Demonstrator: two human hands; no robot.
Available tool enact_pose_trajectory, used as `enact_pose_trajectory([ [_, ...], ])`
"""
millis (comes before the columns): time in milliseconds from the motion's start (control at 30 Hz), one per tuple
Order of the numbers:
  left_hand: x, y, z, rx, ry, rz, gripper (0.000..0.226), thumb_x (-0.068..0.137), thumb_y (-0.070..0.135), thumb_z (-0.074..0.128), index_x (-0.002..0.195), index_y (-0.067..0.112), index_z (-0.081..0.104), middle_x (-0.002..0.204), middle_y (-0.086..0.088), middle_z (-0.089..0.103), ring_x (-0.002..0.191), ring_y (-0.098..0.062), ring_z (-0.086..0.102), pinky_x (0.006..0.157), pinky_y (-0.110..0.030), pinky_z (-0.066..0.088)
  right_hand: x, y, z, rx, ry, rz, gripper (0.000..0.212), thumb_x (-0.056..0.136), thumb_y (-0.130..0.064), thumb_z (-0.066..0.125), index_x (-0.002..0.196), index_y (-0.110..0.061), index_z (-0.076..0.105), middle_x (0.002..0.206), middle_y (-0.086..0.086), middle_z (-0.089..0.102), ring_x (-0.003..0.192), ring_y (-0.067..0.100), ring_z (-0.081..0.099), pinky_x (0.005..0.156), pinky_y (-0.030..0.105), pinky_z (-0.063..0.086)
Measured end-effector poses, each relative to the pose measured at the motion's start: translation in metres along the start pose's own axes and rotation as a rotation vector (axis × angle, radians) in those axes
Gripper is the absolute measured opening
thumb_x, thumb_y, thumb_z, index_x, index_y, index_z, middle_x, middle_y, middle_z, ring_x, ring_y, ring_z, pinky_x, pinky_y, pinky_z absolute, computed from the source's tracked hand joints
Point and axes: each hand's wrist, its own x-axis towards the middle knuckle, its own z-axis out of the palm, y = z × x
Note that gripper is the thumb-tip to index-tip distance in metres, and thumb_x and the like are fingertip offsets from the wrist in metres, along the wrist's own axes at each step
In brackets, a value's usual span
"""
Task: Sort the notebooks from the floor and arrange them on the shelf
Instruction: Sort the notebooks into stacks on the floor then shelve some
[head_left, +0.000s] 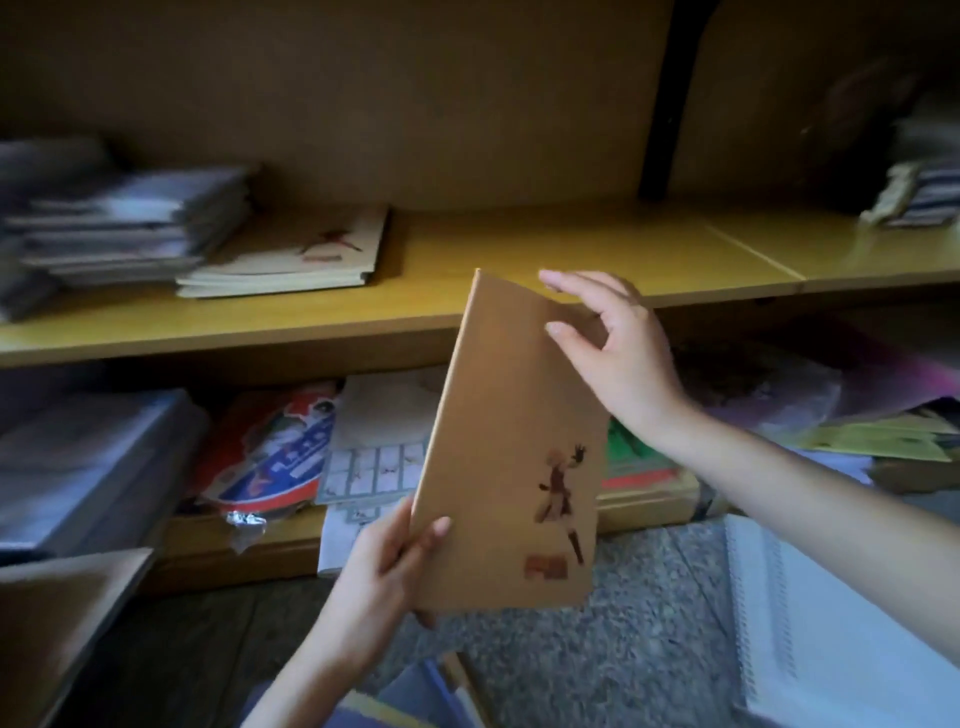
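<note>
I hold a tan notebook (511, 441) with a small dancing figure printed on its cover, upright in front of the yellow shelf (545, 254). My left hand (387, 564) grips its lower left corner, thumb on the cover. My right hand (615, 343) touches the upper right edge with thumb and straight fingers. A low stack of matching tan notebooks (291, 257) lies on the shelf's left part, beside a taller grey pile (119, 223).
A spiral-bound white notebook (810, 623) lies on the speckled floor at right. The lower shelf holds a red and blue packet (275, 452), printed sheets (374, 462) and a grey stack (88, 467). More books (914, 197) sit at the shelf's far right.
</note>
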Motion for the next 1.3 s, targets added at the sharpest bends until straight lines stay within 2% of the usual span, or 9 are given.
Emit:
enact_pose_trajectory([
  [267, 0.004, 0.072, -0.040, -0.332, 0.421, 0.198, 0.012, 0.085, 0.024, 0.054, 0.088, 0.022, 0.066, 0.062, -0.002, 0.062, 0.043, -0.015, 0.054, 0.032, -0.025, 0.041, -0.025, -0.025, 0.026, 0.357, -0.120, 0.209, 0.062, 0.085, -0.038, 0.051, 0.142, -0.030, 0.027, 0.138, -0.013, 0.044, 0.121, -0.001, 0.045, 0.096, 0.012, 0.039],
  [367, 0.018, 0.085, -0.061, -0.402, 0.433, 0.119, 0.012, 0.091, 0.024, 0.052, 0.091, 0.022, 0.063, 0.063, 0.002, 0.063, 0.048, -0.012, 0.056, 0.036, -0.027, 0.043, -0.026, -0.043, 0.027, 0.639, -0.388, 0.347, 0.036, 0.094, -0.037, 0.049, 0.127, -0.022, 0.048, 0.102, -0.005, 0.070, 0.078, 0.006, 0.066, 0.061, 0.018, 0.051],
  [433, 0.032, 0.090, -0.075, -0.444, 0.432, 0.004, 0.010, 0.093, 0.023, 0.052, 0.093, 0.019, 0.061, 0.064, 0.000, 0.063, 0.048, -0.008, 0.059, 0.036, -0.024, 0.044, -0.020, -0.054, 0.032, 0.682, -0.468, 0.391, 0.023, 0.097, -0.026, 0.044, 0.118, -0.021, 0.054, 0.081, 0.004, 0.066, 0.046, 0.004, 0.047, 0.041, 0.018, 0.035],
  [600, 0.059, 0.105, -0.108, -0.684, 0.301, -0.268, 0.018, 0.090, 0.012, 0.055, 0.104, 0.000, 0.055, 0.085, -0.015, 0.063, 0.061, -0.019, 0.065, 0.037, -0.015, 0.046, 0.015, -0.062, 0.058, 0.753, -0.432, 0.628, 0.026, 0.101, -0.022, 0.039, 0.121, -0.014, 0.053, 0.049, -0.008, 0.035, 0.040, 0.004, 0.028, 0.039, 0.016, 0.026],
  [733, 0.074, 0.108, -0.125, -0.786, 0.341, -0.139, 0.039, 0.089, 0.002, 0.053, 0.126, -0.006, 0.045, 0.121, -0.025, 0.056, 0.096, -0.028, 0.063, 0.059, -0.025, 0.059, 0.042, -0.066, 0.081, 0.724, -0.490, 0.676, 0.030, 0.101, -0.024, 0.039, 0.128, -0.012, 0.044, 0.054, -0.007, 0.040, 0.046, 0.006, 0.034, 0.042, 0.016, 0.030],
  [867, 0.085, 0.109, -0.131, -0.335, 0.504, -0.051, 0.057, 0.087, 0.011, 0.060, 0.140, 0.015, 0.040, 0.137, -0.017, 0.047, 0.122, -0.028, 0.049, 0.093, -0.036, 0.048, 0.067, -0.070, 0.101, 0.294, -0.555, 0.475, 0.020, 0.101, -0.027, 0.040, 0.103, -0.010, 0.050, 0.078, -0.001, 0.050, 0.059, 0.008, 0.042, 0.053, 0.019, 0.037],
  [1033, 0.112, 0.092, -0.113, 0.979, 0.402, -0.222, 0.064, 0.093, 0.057, 0.036, 0.148, 0.039, 0.010, 0.157, -0.007, -0.017, 0.141, -0.042, -0.017, 0.115, -0.054, 0.000, 0.091, -0.076, 0.122, -0.362, -0.279, -0.023, 0.027, 0.098, -0.033, 0.046, 0.104, -0.014, 0.064, 0.081, 0.000, 0.067, 0.079, 0.022, 0.065, 0.058, 0.028, 0.047],
  [1167, 0.134, 0.073, -0.114, 1.143, 0.445, -0.198, 0.069, 0.088, 0.071, 0.013, 0.148, 0.042, -0.004, 0.156, -0.003, -0.023, 0.137, -0.045, -0.024, 0.108, -0.060, -0.014, 0.100, -0.066, 0.140, -0.290, -0.217, 0.058, 0.033, 0.093, -0.039, 0.053, 0.120, -0.020, 0.054, 0.111, 0.000, 0.068, 0.096, 0.020, 0.065, 0.071, 0.033, 0.055],
  [1300, 0.153, 0.076, -0.127, 1.188, 0.474, -0.239, 0.074, 0.084, 0.074, 0.007, 0.149, 0.040, -0.002, 0.157, -0.004, -0.017, 0.138, -0.045, -0.022, 0.107, -0.062, -0.016, 0.100, -0.059, 0.152, -0.323, -0.185, 0.025, 0.027, 0.091, -0.043, 0.055, 0.108, -0.023, 0.050, 0.099, -0.002, 0.069, 0.079, 0.016, 0.064, 0.057, 0.027, 0.050],
])
